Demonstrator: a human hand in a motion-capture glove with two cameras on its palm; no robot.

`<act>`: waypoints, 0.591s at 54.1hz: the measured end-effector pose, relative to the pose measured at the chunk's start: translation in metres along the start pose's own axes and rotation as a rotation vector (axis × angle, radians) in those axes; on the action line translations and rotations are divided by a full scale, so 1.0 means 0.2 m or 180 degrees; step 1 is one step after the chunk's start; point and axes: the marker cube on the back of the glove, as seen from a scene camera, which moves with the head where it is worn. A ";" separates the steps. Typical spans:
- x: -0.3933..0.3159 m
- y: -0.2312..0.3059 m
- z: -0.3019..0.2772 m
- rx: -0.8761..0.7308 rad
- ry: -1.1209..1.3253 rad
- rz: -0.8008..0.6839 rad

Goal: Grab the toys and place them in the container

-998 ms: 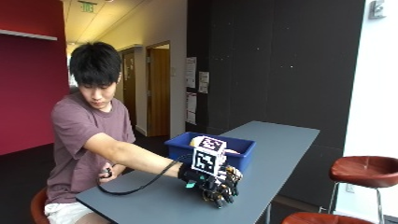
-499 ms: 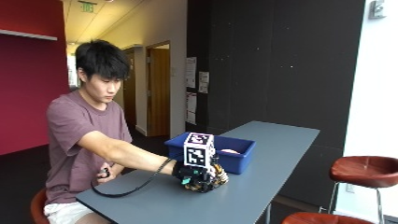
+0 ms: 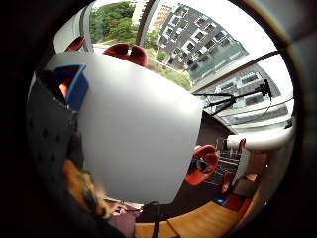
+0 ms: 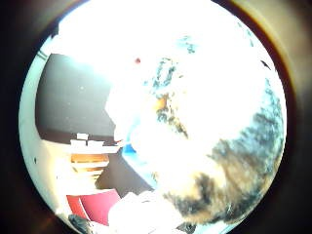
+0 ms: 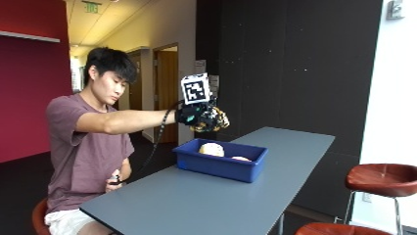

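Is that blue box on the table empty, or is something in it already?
Not empty. The blue box on the table already holds at least two pale toys, showing above its rim.

The outside view looks along the counter (image 5: 196,200) from beyond its near end, toward the seated person. Both palm views ride high above it; the little-finger one looks down on the same counter (image 3: 138,134) and blue container (image 3: 77,84).
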 end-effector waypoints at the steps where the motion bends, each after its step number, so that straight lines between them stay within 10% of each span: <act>1: -0.04 -0.01 -0.02 0.0014 0.0020 -0.0055; 17: -0.61 -0.26 0.10 -0.0085 0.0285 0.0203; 32: -0.68 -0.28 0.34 -0.1344 0.0639 -0.0037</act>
